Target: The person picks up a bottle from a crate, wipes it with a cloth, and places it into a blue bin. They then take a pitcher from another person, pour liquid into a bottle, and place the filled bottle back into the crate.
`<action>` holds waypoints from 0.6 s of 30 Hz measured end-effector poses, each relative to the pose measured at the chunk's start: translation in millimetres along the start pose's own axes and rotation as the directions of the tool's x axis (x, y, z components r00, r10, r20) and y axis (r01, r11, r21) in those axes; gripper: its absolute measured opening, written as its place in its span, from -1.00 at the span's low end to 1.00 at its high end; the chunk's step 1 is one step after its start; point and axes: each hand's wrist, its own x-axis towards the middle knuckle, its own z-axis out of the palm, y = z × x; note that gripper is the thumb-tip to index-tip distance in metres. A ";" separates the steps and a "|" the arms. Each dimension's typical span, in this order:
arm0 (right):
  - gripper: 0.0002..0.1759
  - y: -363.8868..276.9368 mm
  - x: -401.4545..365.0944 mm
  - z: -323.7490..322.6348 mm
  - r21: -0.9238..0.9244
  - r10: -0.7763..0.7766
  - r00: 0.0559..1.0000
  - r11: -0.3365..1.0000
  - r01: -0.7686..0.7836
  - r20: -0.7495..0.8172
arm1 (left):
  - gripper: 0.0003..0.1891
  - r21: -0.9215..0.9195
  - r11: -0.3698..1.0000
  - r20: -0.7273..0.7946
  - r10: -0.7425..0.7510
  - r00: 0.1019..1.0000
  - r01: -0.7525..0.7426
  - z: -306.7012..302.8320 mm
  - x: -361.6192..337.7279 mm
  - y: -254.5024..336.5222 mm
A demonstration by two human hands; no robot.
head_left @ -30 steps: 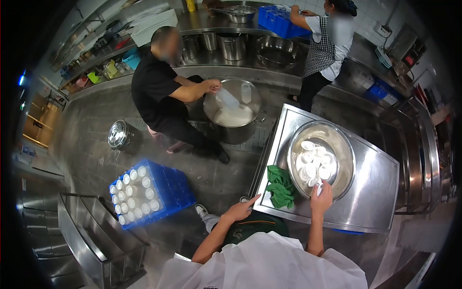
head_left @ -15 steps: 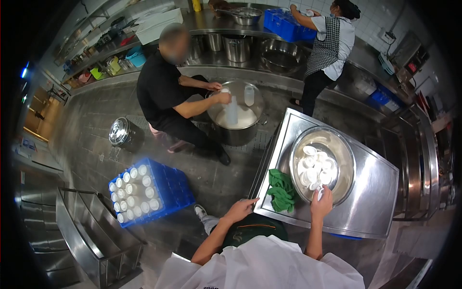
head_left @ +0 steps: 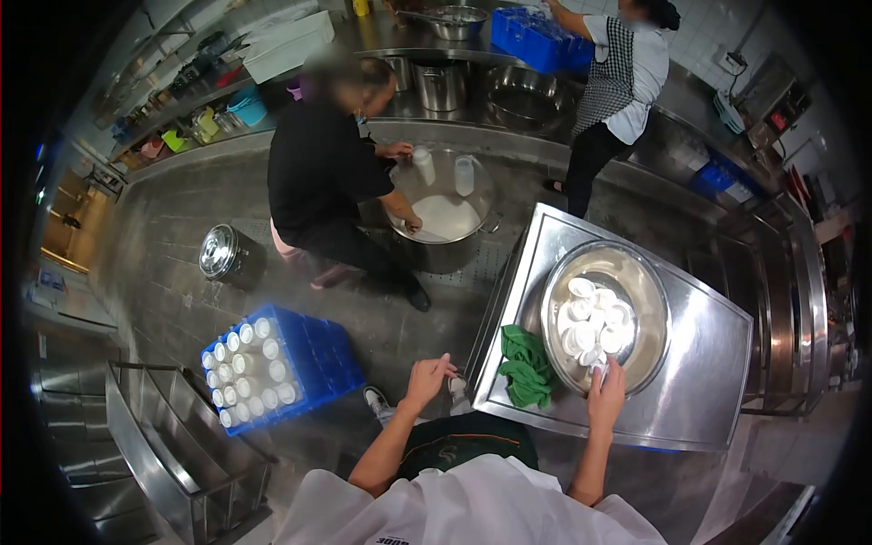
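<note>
Head view: noted the left hand (head_left: 425, 380) off the counter (head_left: 708, 336), after contact near its near-left corner; no item visible in that grip, fingers loosely curled. Found the right hand (head_left: 607, 400) pinching a white piece (head_left: 599, 367) at the near side of the steel bowl (head_left: 647, 272), thus handling there one-handed. Located the white pieces (head_left: 582, 312) inside the bowl, toward the counter's left edge. Observed a green cloth (head_left: 527, 372) just beside, near the near-left corner. Recorded shirt lettering (head_left: 393, 541), upside down, partly cut off; not reliably legible.
</note>
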 end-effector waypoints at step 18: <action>-0.60 -0.1 2.0 16.3 -0.115 -0.031 0.998 0.993 0.026 -0.047 | -0.56 0.290 0.937 0.243 0.127 0.962 -0.197 25.0 -32.4 -36.1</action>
